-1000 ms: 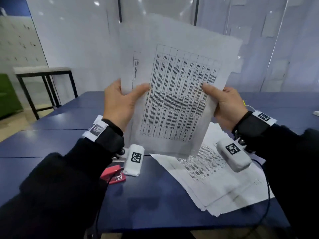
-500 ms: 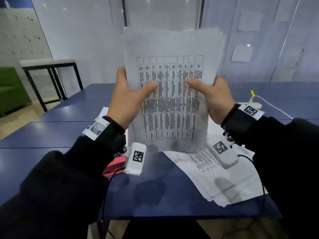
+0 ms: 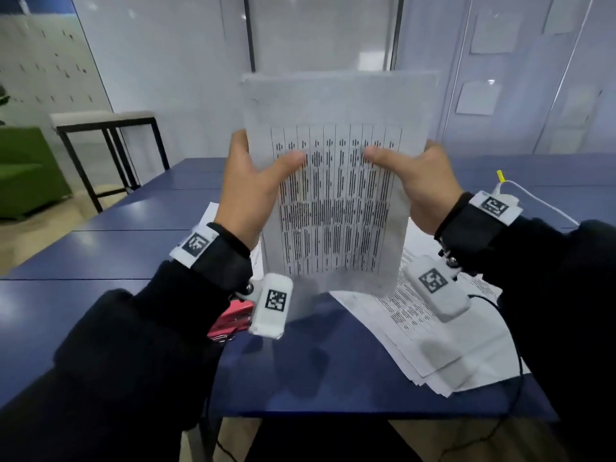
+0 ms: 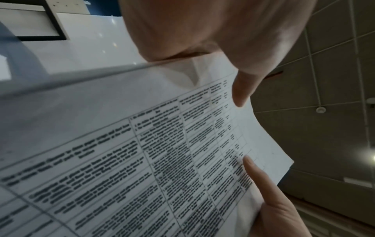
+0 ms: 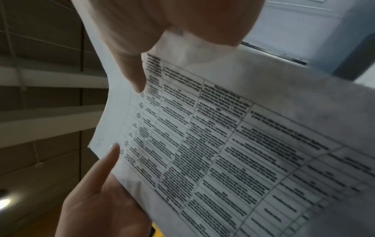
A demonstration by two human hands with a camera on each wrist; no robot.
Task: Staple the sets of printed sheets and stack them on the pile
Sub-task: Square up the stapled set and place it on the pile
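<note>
White sheets point(image 3: 336, 105) with black printed table; blue table point(image 3: 320, 368); stapler point(image 3: 231, 318) apparently red-pink.

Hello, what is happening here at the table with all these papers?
A person holds a set of printed sheets upright above the blue table, the left hand and right hand gripping its two side edges. A pile of printed sheets lies on the table below, and a red stapler rests untouched near the left wrist.
</note>
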